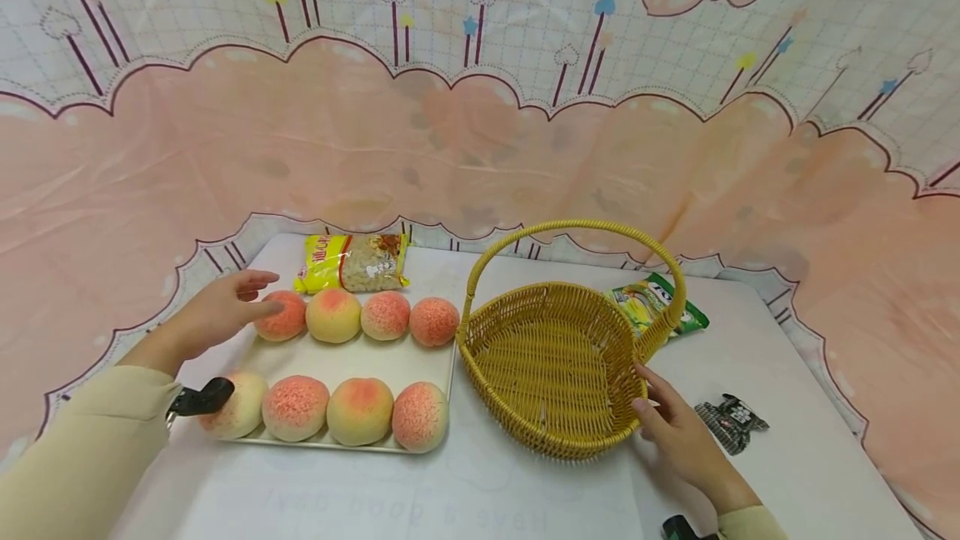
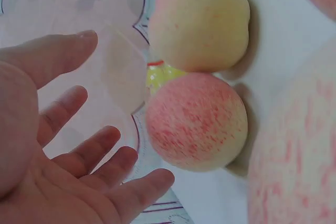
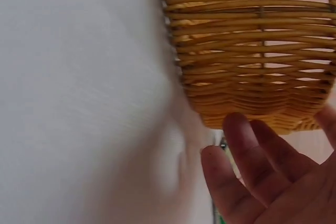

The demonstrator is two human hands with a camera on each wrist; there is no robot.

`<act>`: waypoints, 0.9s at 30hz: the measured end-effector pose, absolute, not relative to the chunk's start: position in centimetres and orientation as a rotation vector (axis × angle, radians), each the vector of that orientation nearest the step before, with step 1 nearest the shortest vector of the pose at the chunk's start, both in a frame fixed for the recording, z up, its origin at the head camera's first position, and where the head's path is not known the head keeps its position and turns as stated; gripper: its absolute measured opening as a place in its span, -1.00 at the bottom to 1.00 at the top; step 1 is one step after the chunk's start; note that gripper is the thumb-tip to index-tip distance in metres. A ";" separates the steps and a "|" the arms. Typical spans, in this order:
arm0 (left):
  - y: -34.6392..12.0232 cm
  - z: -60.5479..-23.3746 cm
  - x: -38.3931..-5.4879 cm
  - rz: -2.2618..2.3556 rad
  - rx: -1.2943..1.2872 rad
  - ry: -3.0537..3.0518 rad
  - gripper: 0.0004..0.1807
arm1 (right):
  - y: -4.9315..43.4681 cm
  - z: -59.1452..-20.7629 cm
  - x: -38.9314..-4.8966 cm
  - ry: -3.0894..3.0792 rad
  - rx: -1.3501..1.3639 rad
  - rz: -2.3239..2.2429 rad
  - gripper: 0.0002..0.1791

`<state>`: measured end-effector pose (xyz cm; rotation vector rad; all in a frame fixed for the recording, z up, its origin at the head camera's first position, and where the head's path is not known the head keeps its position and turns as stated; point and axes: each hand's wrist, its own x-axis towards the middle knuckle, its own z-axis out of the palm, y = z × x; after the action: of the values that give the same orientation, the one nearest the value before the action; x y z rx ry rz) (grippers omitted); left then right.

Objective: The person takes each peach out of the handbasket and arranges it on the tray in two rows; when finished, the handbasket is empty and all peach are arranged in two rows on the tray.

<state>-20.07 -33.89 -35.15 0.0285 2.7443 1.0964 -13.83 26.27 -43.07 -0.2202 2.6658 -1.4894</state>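
Several pink-and-yellow peaches point(image 1: 360, 411) sit in two rows on a white rectangular tray point(image 1: 337, 363). Over the tray's back left corner is my left hand point(image 1: 225, 311), fingers spread and holding nothing. It is nearest the leftmost peach of the back row point(image 1: 281, 317); in the left wrist view a gap separates the fingers from the peach point(image 2: 197, 124). Right of the tray stands a woven yellow-brown basket point(image 1: 551, 361) with a tall arched handle, nothing inside. My right hand point(image 1: 678, 432) touches its right side with extended fingers; the right wrist view shows fingertips against the weave point(image 3: 252, 51).
A yellow-and-clear food bag point(image 1: 356, 262) lies behind the tray. A green packet point(image 1: 660, 304) lies behind the basket, partly hidden by its handle. A small black-and-white wrapped item point(image 1: 731, 422) lies to the right of my right hand. A patterned curtain point(image 1: 487, 140) bounds the white table.
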 end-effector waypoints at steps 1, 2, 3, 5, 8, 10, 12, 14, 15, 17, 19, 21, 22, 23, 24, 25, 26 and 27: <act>-33.7 -35.1 -19.9 1.089 0.045 2.754 -0.16 | 26.4 -42.9 -13.8 2.683 -0.229 -1.469 -0.40; -33.4 -34.9 -19.8 1.080 0.063 2.765 -0.16 | 26.5 -42.6 -13.7 2.700 -0.227 -1.443 -0.40; -33.1 -34.7 -19.6 1.070 0.082 2.777 -0.17 | 26.5 -42.3 -13.6 2.716 -0.220 -1.415 -0.40; -32.5 -34.3 -19.0 1.038 0.120 2.808 -0.18 | 26.7 -41.7 -13.4 2.736 -0.210 -1.376 -0.38; -31.3 -33.5 -18.0 0.960 0.165 2.863 -0.17 | 27.0 -40.5 -13.1 2.778 -0.187 -1.288 -0.35; -30.6 -32.9 -17.4 0.905 0.189 2.897 -0.15 | 27.2 -39.9 -12.9 2.823 -0.211 -1.234 -0.35; -29.9 -32.5 -16.9 0.871 0.221 2.921 -0.12 | 27.3 -39.1 -12.7 2.875 -0.250 -1.185 -0.36; -29.2 -32.1 -16.4 0.860 0.256 2.940 -0.09 | 27.2 -38.3 -12.5 2.934 -0.305 -1.142 -0.40; -28.8 -31.9 -16.2 0.861 0.276 2.948 -0.08 | 27.1 -37.9 -12.4 2.953 -0.323 -1.125 -0.42; -28.0 -31.4 -15.7 0.877 0.317 2.959 -0.06 | 26.7 -37.1 -12.2 2.984 -0.357 -1.092 -0.44; -27.1 -31.0 -15.2 0.869 0.337 2.977 -0.02 | 26.3 -36.3 -12.1 3.012 -0.384 -1.054 -0.44; -26.2 -30.6 -14.8 0.853 0.347 3.001 0.01 | 25.9 -35.4 -12.0 3.027 -0.401 -1.024 -0.42; -25.8 -30.3 -14.6 0.835 0.350 3.020 0.03 | 25.8 -35.0 -12.0 3.042 -0.417 -1.003 -0.41; -25.3 -30.1 -14.4 0.801 0.347 3.041 0.05 | 25.6 -34.6 -11.9 3.057 -0.435 -0.983 -0.40; -24.8 -29.9 -14.3 0.766 0.345 3.067 0.07 | 25.4 -34.2 -11.9 3.074 -0.463 -0.970 -0.40; -24.4 -29.6 -14.2 0.738 0.341 3.091 0.09 | 25.3 -33.8 -11.9 3.097 -0.496 -0.949 -0.40; -24.0 -29.4 -14.0 0.707 0.335 3.115 0.11 | 25.1 -33.4 -12.0 3.112 -0.536 -0.939 -0.40; -23.5 -29.1 -13.9 0.670 0.329 3.139 0.14 | 24.9 -33.1 -12.0 3.130 -0.579 -0.928 -0.40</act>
<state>-13.92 -23.53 -29.14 0.3290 3.1392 0.6699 -12.03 24.92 -33.05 -0.5792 3.1299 -0.9280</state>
